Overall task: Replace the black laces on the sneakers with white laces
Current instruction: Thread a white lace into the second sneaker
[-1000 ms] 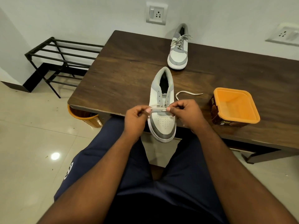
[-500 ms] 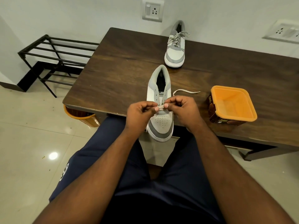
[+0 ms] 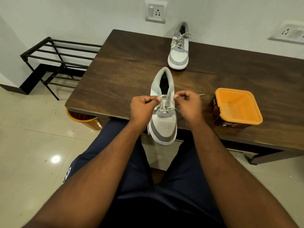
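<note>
A white and grey sneaker [image 3: 164, 124] lies at the table's near edge, toe towards me and hanging over the edge. A white lace [image 3: 165, 109] runs through its lowest eyelets, one strand going up to each hand. My left hand [image 3: 143, 109] pinches one lace end to the left of the tongue. My right hand [image 3: 189, 104] pinches the other end on the right. A second sneaker [image 3: 179, 51], fully laced in white, stands at the table's far side by the wall.
An orange-lidded brown tub [image 3: 236, 109] sits on the dark wooden table [image 3: 123, 71] to the right of my right hand. An orange bin [image 3: 83, 117] stands under the table's left corner. A black metal rack [image 3: 56, 63] is on the floor at left.
My hands were together over the sneaker's lower eyelets; now they have moved apart and up towards the tongue, each drawing a lace end out to its side.
</note>
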Demonstrator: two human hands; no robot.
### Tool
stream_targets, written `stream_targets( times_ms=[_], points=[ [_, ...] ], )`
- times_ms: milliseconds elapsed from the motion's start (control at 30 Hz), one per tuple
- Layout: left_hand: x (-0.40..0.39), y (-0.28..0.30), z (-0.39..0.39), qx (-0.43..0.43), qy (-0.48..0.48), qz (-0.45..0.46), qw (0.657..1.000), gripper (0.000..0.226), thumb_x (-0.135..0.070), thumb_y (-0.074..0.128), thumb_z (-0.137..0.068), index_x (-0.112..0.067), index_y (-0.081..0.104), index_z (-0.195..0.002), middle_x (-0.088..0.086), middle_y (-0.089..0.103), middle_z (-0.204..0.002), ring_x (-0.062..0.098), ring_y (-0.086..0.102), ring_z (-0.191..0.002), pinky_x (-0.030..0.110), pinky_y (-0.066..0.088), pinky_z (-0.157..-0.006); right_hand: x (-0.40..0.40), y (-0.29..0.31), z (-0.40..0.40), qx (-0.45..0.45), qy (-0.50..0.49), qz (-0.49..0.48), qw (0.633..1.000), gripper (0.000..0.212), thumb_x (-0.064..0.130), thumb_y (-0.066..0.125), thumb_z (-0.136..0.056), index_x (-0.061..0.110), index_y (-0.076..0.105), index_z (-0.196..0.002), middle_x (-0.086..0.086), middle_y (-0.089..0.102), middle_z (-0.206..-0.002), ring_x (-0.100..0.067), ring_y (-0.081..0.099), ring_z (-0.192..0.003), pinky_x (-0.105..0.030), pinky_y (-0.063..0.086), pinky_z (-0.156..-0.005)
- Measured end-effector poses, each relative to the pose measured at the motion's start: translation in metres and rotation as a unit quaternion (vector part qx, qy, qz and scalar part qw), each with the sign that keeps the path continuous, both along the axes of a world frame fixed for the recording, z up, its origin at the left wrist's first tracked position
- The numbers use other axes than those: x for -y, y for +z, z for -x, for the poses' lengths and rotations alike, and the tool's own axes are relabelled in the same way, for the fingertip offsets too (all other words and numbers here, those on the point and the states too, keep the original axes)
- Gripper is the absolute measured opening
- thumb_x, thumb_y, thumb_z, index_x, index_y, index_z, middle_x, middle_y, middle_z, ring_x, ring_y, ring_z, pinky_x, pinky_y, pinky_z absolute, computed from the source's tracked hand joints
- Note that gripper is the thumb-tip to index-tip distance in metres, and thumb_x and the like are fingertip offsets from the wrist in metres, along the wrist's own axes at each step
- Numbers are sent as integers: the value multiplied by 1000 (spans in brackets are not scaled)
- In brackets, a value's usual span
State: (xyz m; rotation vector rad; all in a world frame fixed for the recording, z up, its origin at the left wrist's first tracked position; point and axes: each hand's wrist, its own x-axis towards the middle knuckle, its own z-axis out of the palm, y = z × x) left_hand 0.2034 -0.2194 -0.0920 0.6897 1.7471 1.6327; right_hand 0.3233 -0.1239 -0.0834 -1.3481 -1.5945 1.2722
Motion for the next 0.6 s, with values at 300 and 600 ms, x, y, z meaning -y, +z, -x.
stream_targets(
  times_ms=[300,600],
  points=[
    [-8,-3,-8,-102,9,52,993,9,-23,72,-84,-23,79,-79,-7,74,-70,17,72,-73,40,59,-71,9,-16,10,136,79,-79,984,21,29,78,-78,14,66,-85,4,64,-73,-13,63,-70,-39,56,-75],
    [-15,-7,-14,-145,-10,67,987,18,-21,60,-75,-24,75,-65,1,69,-59,27,68,-59,48,58,-58,14,-15,11,191,48,-106,975,16,28,73,-77,15,73,-86,3,67,-73,-13,63,-71,-26,49,-65]
  ],
)
